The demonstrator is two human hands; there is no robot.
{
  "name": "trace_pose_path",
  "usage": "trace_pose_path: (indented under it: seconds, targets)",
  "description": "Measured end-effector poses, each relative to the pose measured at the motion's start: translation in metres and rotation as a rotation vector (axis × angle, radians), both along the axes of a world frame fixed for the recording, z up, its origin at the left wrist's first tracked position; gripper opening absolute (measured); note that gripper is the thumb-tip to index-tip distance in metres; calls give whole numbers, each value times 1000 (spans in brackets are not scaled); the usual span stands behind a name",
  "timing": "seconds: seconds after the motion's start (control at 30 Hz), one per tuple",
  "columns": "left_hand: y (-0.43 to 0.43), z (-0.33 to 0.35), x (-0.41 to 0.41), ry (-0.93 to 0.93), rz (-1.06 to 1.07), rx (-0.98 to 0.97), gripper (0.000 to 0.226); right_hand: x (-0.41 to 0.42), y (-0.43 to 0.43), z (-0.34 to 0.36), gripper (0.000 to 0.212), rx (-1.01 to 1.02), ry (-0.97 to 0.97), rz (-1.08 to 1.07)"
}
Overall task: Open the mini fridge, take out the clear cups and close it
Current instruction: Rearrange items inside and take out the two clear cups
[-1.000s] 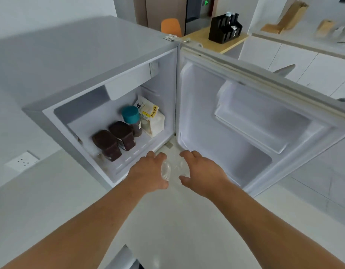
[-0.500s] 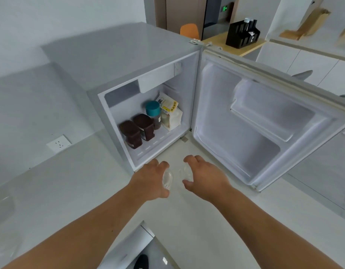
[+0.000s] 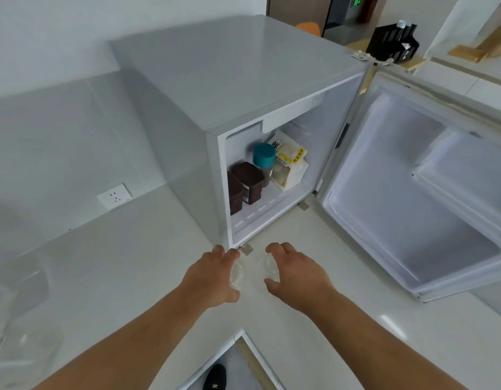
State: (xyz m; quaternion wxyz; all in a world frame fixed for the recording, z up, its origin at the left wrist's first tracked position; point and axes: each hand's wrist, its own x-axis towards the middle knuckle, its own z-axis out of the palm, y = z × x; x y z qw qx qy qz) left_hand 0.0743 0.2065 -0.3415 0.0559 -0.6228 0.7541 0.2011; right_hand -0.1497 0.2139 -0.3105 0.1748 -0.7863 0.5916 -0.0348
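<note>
A socket [image 3: 114, 196] was set in the wall at far left. Over the surface [image 3: 136, 249], one clear cup [image 3: 236, 274] was gripped by the left hand [image 3: 212, 277], another cup [image 3: 267, 270] by the right hand [image 3: 295, 273]. Behind, the fridge [image 3: 232, 80] was open, its door [image 3: 412, 198] swung right.

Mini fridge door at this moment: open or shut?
Open. The door is swung wide to the right, its white inner liner facing the camera, and the brown containers inside the mini fridge are visible.
</note>
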Motion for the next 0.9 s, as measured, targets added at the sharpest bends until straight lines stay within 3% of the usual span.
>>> trace_pose_path:
  seconds: [0.9]
  targets:
    - [-29, -82, 140, -63, 101, 94, 87, 142, -41, -83, 58, 132, 3, 163]
